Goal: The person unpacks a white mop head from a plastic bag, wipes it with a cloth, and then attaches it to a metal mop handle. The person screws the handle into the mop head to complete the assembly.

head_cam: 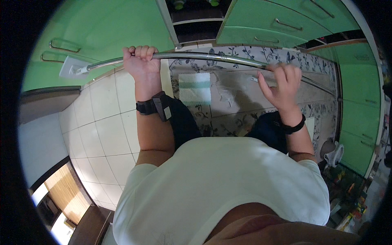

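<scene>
A long shiny metal pole [190, 55] crosses in front of me, looking bowed in the wide view. At its left end a white hinged joint carries a flat white rectangular head [74, 68], like a flat mop's, in front of a green cabinet. My left hand [141, 59] is closed around the pole nearer that head, fingers curled over it. Farther right, my right hand [281, 84] is at the pole, fingers bent and slightly blurred, thumb apart below. Whether it grips the pole is unclear. Black bands are on both wrists; the left one carries a small box.
Green cabinets [356, 113] with metal handles stand ahead and at both sides. On the patterned floor lies a white and green striped cloth [195, 88]. Pale tiles [105, 134] cover the left floor. A white fan-like object [334, 154] and assorted items are at the right.
</scene>
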Motion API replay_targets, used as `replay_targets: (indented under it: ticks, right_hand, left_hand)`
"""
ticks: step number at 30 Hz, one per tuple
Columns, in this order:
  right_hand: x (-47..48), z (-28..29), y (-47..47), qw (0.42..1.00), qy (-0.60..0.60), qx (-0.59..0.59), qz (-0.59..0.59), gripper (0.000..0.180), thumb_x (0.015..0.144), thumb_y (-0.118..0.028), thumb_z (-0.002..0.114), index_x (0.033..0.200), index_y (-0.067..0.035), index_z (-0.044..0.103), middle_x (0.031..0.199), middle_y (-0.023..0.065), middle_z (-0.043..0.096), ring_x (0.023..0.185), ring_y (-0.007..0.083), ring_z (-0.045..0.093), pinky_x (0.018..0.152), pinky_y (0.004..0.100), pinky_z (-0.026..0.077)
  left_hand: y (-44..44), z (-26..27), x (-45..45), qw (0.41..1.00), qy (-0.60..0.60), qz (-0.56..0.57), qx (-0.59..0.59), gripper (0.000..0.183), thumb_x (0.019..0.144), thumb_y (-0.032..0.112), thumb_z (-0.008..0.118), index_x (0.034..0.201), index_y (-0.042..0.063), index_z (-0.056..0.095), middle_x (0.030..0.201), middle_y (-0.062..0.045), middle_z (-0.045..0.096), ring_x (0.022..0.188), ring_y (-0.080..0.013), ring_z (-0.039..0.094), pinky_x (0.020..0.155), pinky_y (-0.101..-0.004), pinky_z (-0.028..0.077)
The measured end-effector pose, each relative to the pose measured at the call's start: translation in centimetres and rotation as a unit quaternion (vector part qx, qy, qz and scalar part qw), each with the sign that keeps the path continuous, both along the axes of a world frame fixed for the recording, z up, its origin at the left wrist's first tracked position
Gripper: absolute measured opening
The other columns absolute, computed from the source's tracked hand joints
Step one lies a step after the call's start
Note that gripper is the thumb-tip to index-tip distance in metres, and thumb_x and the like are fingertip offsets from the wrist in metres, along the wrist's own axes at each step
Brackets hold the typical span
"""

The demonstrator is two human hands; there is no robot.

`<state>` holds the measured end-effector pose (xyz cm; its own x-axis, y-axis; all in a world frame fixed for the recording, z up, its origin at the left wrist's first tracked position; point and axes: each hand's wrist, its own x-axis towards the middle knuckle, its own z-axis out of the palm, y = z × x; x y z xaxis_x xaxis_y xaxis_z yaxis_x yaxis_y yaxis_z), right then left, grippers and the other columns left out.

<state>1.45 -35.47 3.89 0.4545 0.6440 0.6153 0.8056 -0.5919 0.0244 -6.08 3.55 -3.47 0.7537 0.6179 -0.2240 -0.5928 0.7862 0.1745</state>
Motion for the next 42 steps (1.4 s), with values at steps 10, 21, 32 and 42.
replay_targets:
  ticks: [10, 21, 32, 42]
  right_hand:
    - [2.6, -2.5, -3.5, 0.966, 0.160, -0.180, -0.093, 0.028, 0.081, -0.035, 0.079, 0.087, -0.008, 0.071, 0.060, 0.0119, 0.060, 0.052, 0.0304, 0.057, 0.052, 0.0444, 0.048]
    - [6.4, -0.2, -0.4, 0.984, 0.087, -0.125, -0.098, 0.035, 0.086, -0.038, 0.074, 0.082, -0.003, 0.070, 0.063, 0.0152, 0.063, 0.058, 0.0371, 0.062, 0.056, 0.0469, 0.049]
    - [4.4, 0.2, -1.8, 0.954, 0.264, -0.137, -0.029, 0.036, 0.083, -0.034, 0.072, 0.077, 0.001, 0.065, 0.071, 0.0185, 0.066, 0.064, 0.0380, 0.063, 0.060, 0.0459, 0.050]
    - [3.7, 0.1, -1.5, 0.707, 0.637, -0.301, 0.058, 0.033, 0.081, -0.027, 0.074, 0.064, -0.002, 0.060, 0.058, 0.0181, 0.057, 0.054, 0.0343, 0.058, 0.055, 0.0460, 0.046]
  left_hand:
    - [-1.3, 0.0, 0.5, 0.999, -0.023, -0.032, -0.004, 0.043, 0.107, 0.039, 0.047, 0.072, 0.015, 0.041, 0.057, 0.005, 0.019, 0.048, -0.0110, 0.017, 0.045, -0.0278, 0.021]
    - [-1.1, 0.1, -0.5, 0.999, -0.043, 0.019, -0.025, 0.046, 0.108, 0.042, 0.048, 0.070, 0.016, 0.039, 0.057, 0.005, 0.017, 0.048, -0.0117, 0.015, 0.045, -0.0286, 0.021]
    - [-4.1, 5.1, -4.1, 0.974, -0.183, -0.018, 0.132, 0.055, 0.112, 0.047, 0.031, 0.067, 0.016, 0.038, 0.054, 0.005, 0.019, 0.047, -0.0117, 0.014, 0.045, -0.0292, 0.019]
    - [-3.4, 7.9, -5.9, 0.927, -0.322, -0.092, 0.168, 0.060, 0.111, 0.051, 0.031, 0.063, 0.016, 0.039, 0.050, 0.006, 0.025, 0.044, -0.0109, 0.016, 0.044, -0.0283, 0.018]
